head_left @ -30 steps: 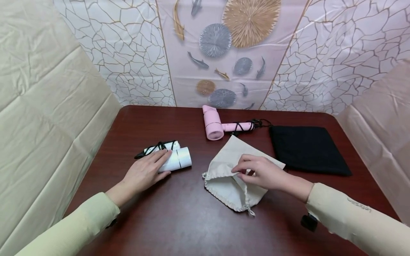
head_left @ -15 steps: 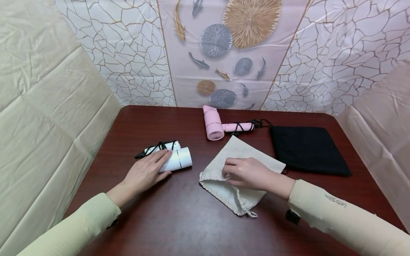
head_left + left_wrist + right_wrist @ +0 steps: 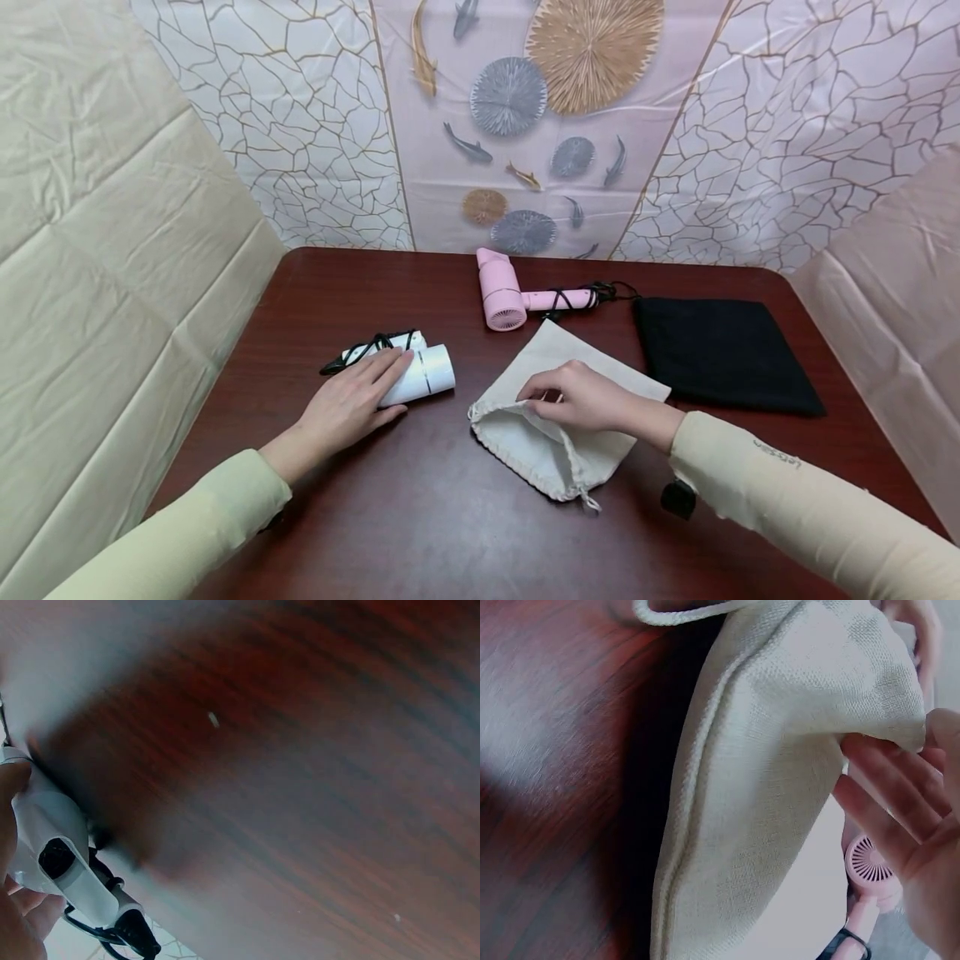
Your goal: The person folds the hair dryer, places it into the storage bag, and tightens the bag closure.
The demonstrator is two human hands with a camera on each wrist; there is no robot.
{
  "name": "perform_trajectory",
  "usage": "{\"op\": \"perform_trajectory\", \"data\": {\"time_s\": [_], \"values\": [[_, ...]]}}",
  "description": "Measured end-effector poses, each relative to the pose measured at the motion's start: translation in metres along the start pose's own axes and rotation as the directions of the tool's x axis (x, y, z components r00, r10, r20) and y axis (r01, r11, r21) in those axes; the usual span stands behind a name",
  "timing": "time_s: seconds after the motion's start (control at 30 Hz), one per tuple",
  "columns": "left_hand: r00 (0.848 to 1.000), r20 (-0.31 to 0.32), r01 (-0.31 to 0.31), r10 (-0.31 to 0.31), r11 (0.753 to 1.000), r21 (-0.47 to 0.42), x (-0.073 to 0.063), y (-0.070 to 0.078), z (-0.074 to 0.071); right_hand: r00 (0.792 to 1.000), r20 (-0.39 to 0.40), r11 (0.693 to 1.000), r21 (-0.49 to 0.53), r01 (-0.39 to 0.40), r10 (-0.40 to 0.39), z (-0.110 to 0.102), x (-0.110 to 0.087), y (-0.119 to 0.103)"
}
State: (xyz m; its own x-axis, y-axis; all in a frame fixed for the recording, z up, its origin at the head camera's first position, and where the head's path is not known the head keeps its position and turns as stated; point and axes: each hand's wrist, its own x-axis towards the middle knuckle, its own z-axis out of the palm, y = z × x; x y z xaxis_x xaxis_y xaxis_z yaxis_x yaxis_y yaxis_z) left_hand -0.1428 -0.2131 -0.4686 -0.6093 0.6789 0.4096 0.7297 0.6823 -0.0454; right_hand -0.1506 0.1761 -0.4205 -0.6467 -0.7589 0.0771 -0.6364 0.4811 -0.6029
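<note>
My left hand lies over the barrel of a white hair dryer, fingers across the top and thumb along its near side. A black cord is wound round the dryer's folded handle. In the left wrist view the dryer sits between thumb and fingers. With thumb and fingertips my right hand pinches the upper rim of a cream drawstring bag, whose mouth gapes toward me. From the right wrist, the cloth bag shows its edge held up by the fingers.
Farther back lies a pink hair dryer with its cord wrapped round the handle. A flat black cloth pouch lies to the right. The dark red wooden table meets a patterned curtain at its back edge.
My right hand has shifted left along the cream bag's rim and lifted it, so the mouth gapes again after narrowing half a second ago. My left hand and the white dryer have barely moved.
</note>
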Motion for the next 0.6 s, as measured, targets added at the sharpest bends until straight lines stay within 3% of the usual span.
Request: {"op": "perform_trajectory", "data": {"time_s": [0.13,0.33,0.5,0.6], "values": [[1.000,0.009,-0.007,0.007,1.000,0.009,0.001,0.000,0.000,0.990,0.050,0.965,0.224,-0.138,0.130,-0.008,0.001,0.005],[1.000,-0.001,-0.020,0.020,1.000,0.004,0.000,-0.001,0.001,0.951,0.101,0.834,0.460,-0.305,0.292,-0.019,0.001,0.007],[0.999,-0.033,-0.036,0.036,0.999,-0.006,0.000,-0.002,0.000,0.921,0.055,0.737,0.582,-0.343,0.386,-0.023,0.002,0.008],[0.999,-0.049,-0.023,0.022,1.000,-0.015,0.001,-0.003,-0.005,0.910,-0.002,0.702,0.637,-0.319,0.415,-0.024,0.002,0.010]]}}
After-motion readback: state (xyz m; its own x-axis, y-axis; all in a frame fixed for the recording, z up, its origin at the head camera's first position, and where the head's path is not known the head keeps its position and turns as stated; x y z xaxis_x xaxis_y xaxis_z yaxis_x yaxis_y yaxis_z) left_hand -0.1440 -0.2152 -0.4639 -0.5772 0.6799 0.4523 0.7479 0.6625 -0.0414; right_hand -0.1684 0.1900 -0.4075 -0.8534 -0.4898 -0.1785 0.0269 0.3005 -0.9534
